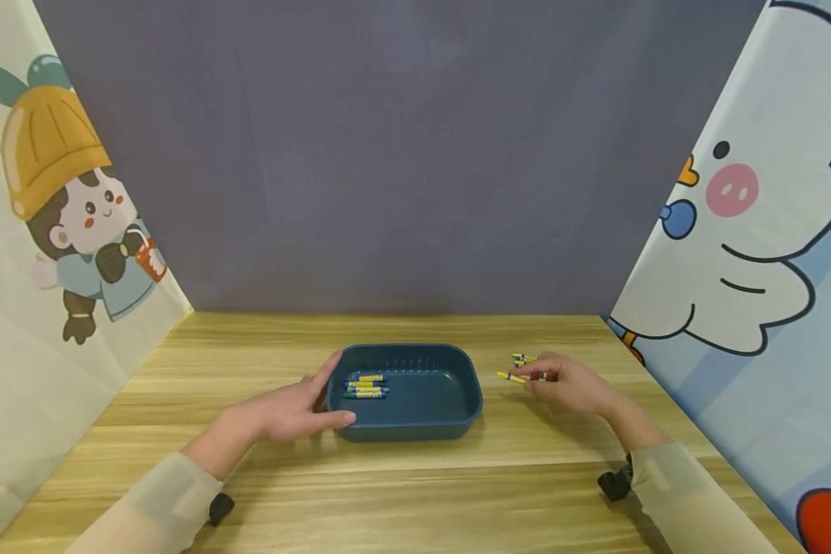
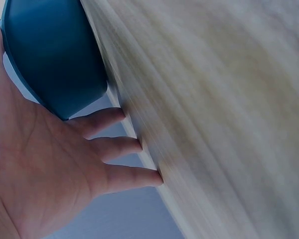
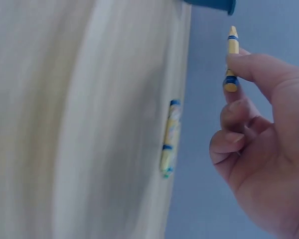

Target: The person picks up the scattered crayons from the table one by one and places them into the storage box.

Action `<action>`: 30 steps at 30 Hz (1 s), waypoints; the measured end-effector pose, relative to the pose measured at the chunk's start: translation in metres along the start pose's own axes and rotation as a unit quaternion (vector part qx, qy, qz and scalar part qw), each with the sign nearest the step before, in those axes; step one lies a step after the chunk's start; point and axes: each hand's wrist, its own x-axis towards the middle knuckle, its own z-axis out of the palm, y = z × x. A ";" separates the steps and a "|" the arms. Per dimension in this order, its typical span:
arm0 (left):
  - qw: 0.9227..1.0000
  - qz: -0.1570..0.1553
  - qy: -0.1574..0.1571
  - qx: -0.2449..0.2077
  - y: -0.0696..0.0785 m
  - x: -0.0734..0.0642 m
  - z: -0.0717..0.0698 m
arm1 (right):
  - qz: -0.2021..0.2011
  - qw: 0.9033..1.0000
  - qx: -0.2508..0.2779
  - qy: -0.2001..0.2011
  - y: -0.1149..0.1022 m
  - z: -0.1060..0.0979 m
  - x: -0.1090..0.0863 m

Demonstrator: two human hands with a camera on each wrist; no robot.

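Left grip [image 1: 291, 410] touches a tray [image 1: 415, 433]; right grip [image 1: 563, 381] pinches a crayon [image 3: 233, 47].

Plastic, wood and cloth
My tray [image 1: 429, 402] looks like shiny plastic, my table [image 1: 388, 496] smooth wood, the backdrop [image 1: 402, 169] dull cloth.

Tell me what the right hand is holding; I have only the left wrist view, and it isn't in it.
Observer: The right hand pinches a yellow crayon.
Operator: Now describe what's inside the tray; I see just its outer wall.
Observer: Several crayons lie in it, grouped toward the left end as the head view shows it.
Operator: Check the table for loose ones; my stretch shows only wood.
Observer: At least one other crayon lies on the tabletop near the right hand.
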 end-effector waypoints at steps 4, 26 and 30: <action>1.000 -0.001 0.000 0.001 0.000 0.001 -0.001 | -0.013 1.000 -0.005 0.014 -0.017 -0.001 0.007; 1.000 0.002 0.001 0.001 0.002 -0.001 -0.002 | -0.136 0.988 -0.003 -0.070 -0.126 0.061 0.078; 1.000 -0.002 -0.002 -0.005 0.002 -0.001 -0.002 | -0.139 0.987 -0.011 -0.083 -0.138 0.084 0.094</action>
